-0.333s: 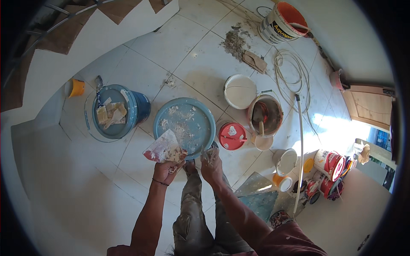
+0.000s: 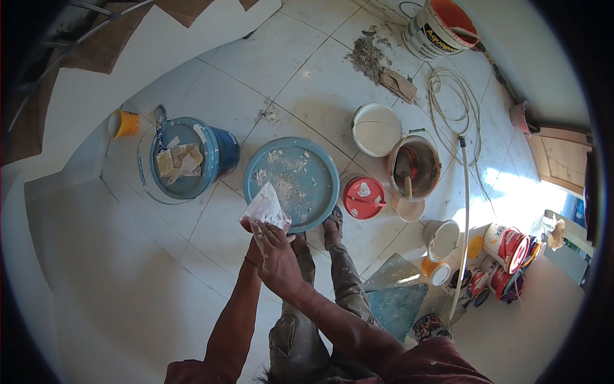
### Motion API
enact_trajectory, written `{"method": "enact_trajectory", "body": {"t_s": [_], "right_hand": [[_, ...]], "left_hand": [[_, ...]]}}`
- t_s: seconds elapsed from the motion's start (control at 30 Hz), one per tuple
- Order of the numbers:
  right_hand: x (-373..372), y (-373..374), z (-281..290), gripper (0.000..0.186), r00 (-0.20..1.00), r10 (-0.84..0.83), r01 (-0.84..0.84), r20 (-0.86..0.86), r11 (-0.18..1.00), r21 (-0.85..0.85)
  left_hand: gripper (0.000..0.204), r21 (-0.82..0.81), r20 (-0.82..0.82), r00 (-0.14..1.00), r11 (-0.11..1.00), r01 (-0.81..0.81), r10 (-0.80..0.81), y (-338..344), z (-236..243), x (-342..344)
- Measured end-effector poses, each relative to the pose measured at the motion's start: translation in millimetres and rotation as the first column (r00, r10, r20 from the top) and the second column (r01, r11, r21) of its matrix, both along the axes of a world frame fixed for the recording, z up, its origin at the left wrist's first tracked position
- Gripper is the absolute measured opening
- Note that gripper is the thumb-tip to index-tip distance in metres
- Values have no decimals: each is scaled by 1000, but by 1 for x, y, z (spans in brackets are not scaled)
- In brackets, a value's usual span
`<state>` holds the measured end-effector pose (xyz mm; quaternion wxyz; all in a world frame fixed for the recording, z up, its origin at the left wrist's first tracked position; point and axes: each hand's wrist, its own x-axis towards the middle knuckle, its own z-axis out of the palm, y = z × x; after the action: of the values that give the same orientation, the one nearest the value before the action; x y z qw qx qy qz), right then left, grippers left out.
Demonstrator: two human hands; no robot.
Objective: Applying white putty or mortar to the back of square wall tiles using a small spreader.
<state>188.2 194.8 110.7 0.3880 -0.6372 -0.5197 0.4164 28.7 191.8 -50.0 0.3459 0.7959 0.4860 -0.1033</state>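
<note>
A flat, white-and-red piece (image 2: 265, 208), smeared with what looks like putty, is held over the near-left rim of a round blue lid (image 2: 313, 192). Bits of white crumbs and scrapings lie on the lid. My left hand (image 2: 254, 248) grips the piece from below, largely hidden behind the other hand. Across it comes my right hand (image 2: 279, 259), its fingers pressed together on the near end of the piece and whitened with residue. Whether anything small sits under those fingers is hidden.
Left of the lid stands a blue bucket (image 2: 225, 152) with scraps on top. To the right are a red lid (image 2: 363, 198), a white lid (image 2: 377, 130) and a dirty bucket (image 2: 432, 147). A hose (image 2: 465, 211) runs farther right. Paint cans (image 2: 508, 246) cluster at lower right.
My right hand has moved left from the lid's near-right rim onto the piece in my left hand. The whole view has shifted, so the floor things appear farther right.
</note>
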Motion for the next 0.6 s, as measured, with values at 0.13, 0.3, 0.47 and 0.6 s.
{"method": "enact_trajectory", "body": {"t_s": [0.13, 0.3, 0.47, 0.6], "right_hand": [[5, 19, -64, 62, 985, -107, 120, 137, 989, -86], [35, 37, -91, 60, 996, -38, 71, 83, 896, -439], [-17, 1, -65, 43, 975, -153, 148, 163, 988, 40], [43, 36, -109, 54, 999, -40, 50, 34, 912, -408]], "left_hand": [[78, -72, 363, 906, 976, -205, 217, 0, 48, 56], [83, -875, 361, 374, 449, -180, 854, -12, 51, 25], [84, -926, 214, 188, 260, -272, 959, -24, 24, -7], [78, -797, 429, 443, 561, -226, 787, -20, 42, 21]]}}
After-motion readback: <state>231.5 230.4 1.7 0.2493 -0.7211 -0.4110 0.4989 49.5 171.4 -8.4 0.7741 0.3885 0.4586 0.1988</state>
